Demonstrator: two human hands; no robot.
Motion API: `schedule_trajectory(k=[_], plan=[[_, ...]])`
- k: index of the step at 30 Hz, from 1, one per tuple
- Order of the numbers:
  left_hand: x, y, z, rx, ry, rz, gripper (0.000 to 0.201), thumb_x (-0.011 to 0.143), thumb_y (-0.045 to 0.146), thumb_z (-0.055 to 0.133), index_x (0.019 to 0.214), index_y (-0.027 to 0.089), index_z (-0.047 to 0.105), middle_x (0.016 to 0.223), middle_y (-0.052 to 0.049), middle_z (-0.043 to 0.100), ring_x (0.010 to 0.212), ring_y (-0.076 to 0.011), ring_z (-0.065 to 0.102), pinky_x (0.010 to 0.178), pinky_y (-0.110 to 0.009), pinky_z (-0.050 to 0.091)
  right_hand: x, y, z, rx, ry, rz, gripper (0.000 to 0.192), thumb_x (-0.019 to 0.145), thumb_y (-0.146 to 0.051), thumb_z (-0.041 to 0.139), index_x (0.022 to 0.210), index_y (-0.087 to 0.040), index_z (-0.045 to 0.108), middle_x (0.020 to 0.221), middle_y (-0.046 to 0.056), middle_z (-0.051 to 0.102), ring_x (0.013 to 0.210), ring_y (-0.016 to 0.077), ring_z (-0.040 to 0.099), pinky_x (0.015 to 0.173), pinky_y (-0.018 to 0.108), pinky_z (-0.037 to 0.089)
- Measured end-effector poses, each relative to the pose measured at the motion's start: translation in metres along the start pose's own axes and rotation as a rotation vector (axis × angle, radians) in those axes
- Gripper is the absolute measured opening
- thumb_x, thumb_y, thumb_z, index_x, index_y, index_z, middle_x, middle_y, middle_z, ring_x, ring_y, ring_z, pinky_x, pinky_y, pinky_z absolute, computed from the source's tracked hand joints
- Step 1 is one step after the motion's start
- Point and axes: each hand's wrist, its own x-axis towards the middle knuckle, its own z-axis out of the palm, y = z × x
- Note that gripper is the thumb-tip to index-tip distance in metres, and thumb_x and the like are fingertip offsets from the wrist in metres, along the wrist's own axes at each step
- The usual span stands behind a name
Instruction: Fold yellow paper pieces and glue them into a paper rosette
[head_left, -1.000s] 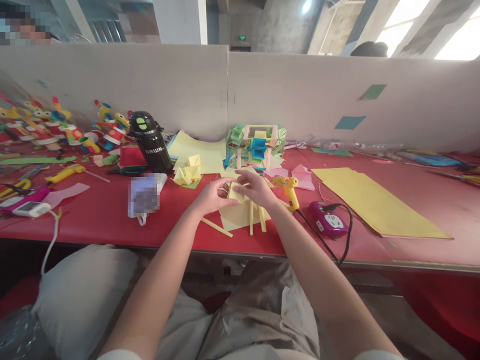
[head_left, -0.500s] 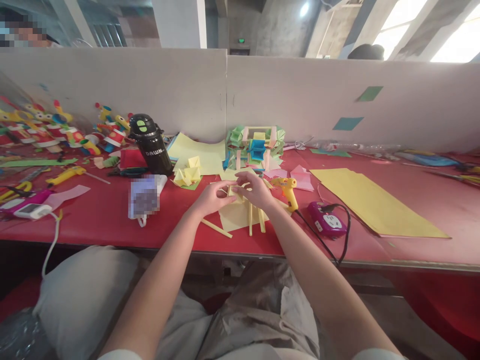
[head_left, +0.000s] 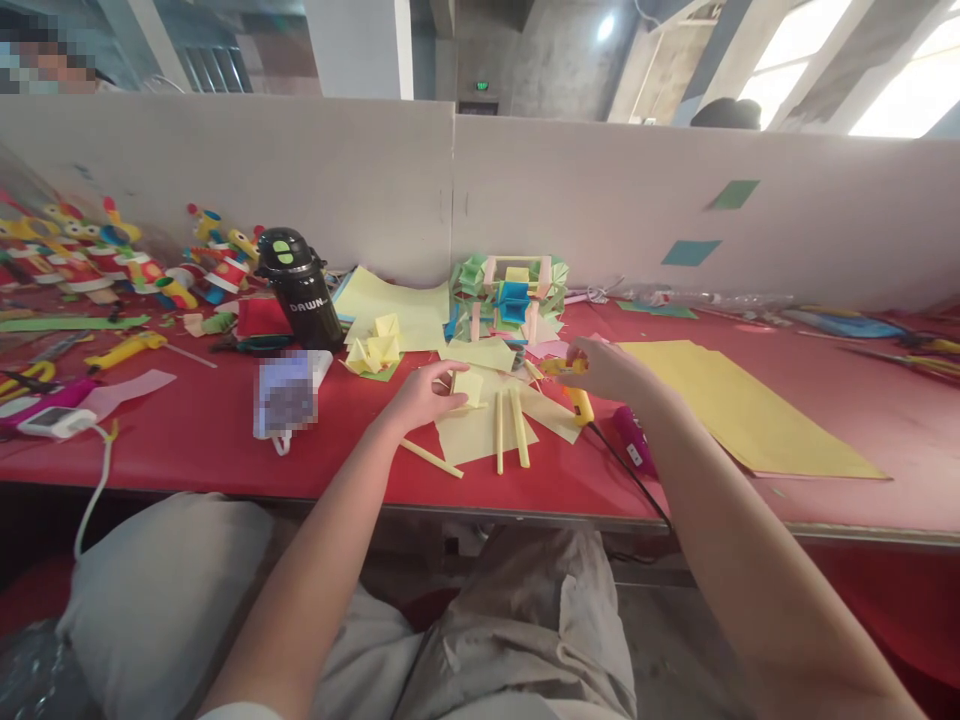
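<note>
My left hand (head_left: 429, 393) holds a small folded piece of pale yellow paper (head_left: 470, 388) between thumb and fingers, just above a flat yellow sheet. To the right, my right hand (head_left: 611, 368) is closed on the rear of a yellow glue gun (head_left: 579, 402), whose cord runs toward the table's front edge. Two thin yellow paper sticks (head_left: 519, 428) lie side by side on the yellow sheet (head_left: 469, 440) between my hands. Another paper stick (head_left: 433, 458) rests on the red table in front of my left hand.
Behind stands a green, blue and pink paper model (head_left: 514, 300). A black bottle (head_left: 304, 300), a phone (head_left: 285, 395) and folded yellow paper (head_left: 373, 350) are on the left. A purple power socket (head_left: 634, 440) sits under my right forearm, beside large yellow sheets (head_left: 757, 410).
My right hand has left the folded paper and moved right onto the glue gun. My left hand has stayed in place with the paper.
</note>
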Motion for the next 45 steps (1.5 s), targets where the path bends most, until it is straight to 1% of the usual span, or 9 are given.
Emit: schedule_trajectory(k=[2, 5, 9, 14, 18, 26, 30, 36, 45], plan=[[0.001, -0.001, 0.000, -0.010, -0.001, 0.008, 0.051, 0.074, 0.025, 0.076, 0.123, 0.020, 0.064, 0.086, 0.000, 0.059, 0.068, -0.0119, 0.063, 0.058, -0.021, 0.047, -0.002, -0.001, 0.002, -0.009, -0.025, 0.010, 0.028, 0.072, -0.039, 0.069, 0.089, -0.023, 0.055, 0.080, 0.004, 0.062, 0.073, 0.0216, 0.058, 0.058, 0.028, 0.034], [0.001, -0.004, 0.001, -0.015, 0.008, 0.011, 0.050, 0.074, 0.025, 0.076, 0.122, 0.019, 0.065, 0.086, -0.001, 0.059, 0.070, -0.0125, 0.064, 0.060, -0.022, 0.048, -0.004, -0.005, 0.003, 0.001, 0.009, 0.003, 0.027, 0.071, -0.033, 0.069, 0.090, -0.023, 0.052, 0.079, 0.003, 0.061, 0.070, 0.0200, 0.056, 0.056, 0.028, 0.033], [0.002, -0.007, 0.000, 0.002, 0.019, 0.003, 0.051, 0.073, 0.026, 0.077, 0.123, 0.020, 0.065, 0.090, -0.002, 0.061, 0.073, -0.0138, 0.065, 0.062, -0.023, 0.049, -0.001, -0.004, 0.002, -0.018, -0.043, -0.037, 0.025, 0.067, -0.032, 0.072, 0.079, -0.023, 0.051, 0.073, 0.001, 0.058, 0.067, 0.0186, 0.052, 0.055, 0.027, 0.030], [0.003, -0.008, 0.000, -0.021, 0.031, -0.008, 0.054, 0.072, 0.027, 0.079, 0.123, 0.020, 0.065, 0.089, -0.002, 0.062, 0.073, -0.0139, 0.064, 0.063, -0.024, 0.048, -0.004, -0.003, 0.001, 0.087, 0.048, -0.108, 0.026, 0.069, -0.039, 0.074, 0.075, -0.023, 0.056, 0.066, -0.001, 0.053, 0.060, 0.0156, 0.046, 0.055, 0.027, 0.028], [0.002, -0.003, -0.001, -0.033, 0.042, -0.023, 0.054, 0.070, 0.026, 0.080, 0.121, 0.019, 0.066, 0.087, -0.002, 0.061, 0.069, -0.0121, 0.061, 0.061, -0.023, 0.047, -0.015, -0.016, -0.008, 0.181, 0.059, -0.183, 0.029, 0.071, -0.047, 0.074, 0.079, -0.023, 0.060, 0.066, -0.002, 0.052, 0.058, 0.0138, 0.043, 0.055, 0.028, 0.029], [0.003, -0.006, -0.002, -0.017, 0.051, -0.024, 0.055, 0.068, 0.027, 0.080, 0.120, 0.020, 0.066, 0.085, 0.000, 0.060, 0.070, -0.0122, 0.061, 0.064, -0.024, 0.047, -0.033, -0.044, -0.023, 0.302, 0.003, -0.254, 0.029, 0.072, -0.047, 0.076, 0.084, -0.023, 0.068, 0.067, -0.001, 0.056, 0.058, 0.0130, 0.046, 0.056, 0.029, 0.034], [0.004, -0.005, -0.001, -0.026, 0.035, -0.028, 0.055, 0.068, 0.026, 0.080, 0.121, 0.020, 0.066, 0.086, -0.001, 0.061, 0.072, -0.0131, 0.062, 0.066, -0.025, 0.048, -0.036, -0.051, -0.020, 0.330, -0.009, -0.280, 0.028, 0.072, -0.047, 0.075, 0.085, -0.023, 0.070, 0.067, -0.001, 0.057, 0.058, 0.0133, 0.047, 0.056, 0.029, 0.035], [0.002, -0.001, 0.000, -0.031, 0.035, -0.033, 0.056, 0.068, 0.026, 0.081, 0.121, 0.020, 0.065, 0.086, -0.001, 0.061, 0.072, -0.0132, 0.062, 0.066, -0.025, 0.049, -0.033, -0.060, -0.013, 0.352, -0.019, -0.312, 0.025, 0.073, -0.045, 0.074, 0.087, -0.024, 0.071, 0.077, 0.001, 0.062, 0.064, 0.0145, 0.051, 0.056, 0.028, 0.036], [0.003, -0.002, 0.000, -0.064, 0.015, -0.042, 0.057, 0.067, 0.028, 0.082, 0.121, 0.020, 0.065, 0.085, 0.000, 0.059, 0.070, -0.0125, 0.062, 0.062, -0.024, 0.047, -0.036, -0.069, -0.016, 0.307, -0.045, -0.308, 0.021, 0.076, -0.042, 0.071, 0.085, -0.024, 0.070, 0.070, -0.001, 0.057, 0.062, 0.0141, 0.048, 0.057, 0.027, 0.035]])
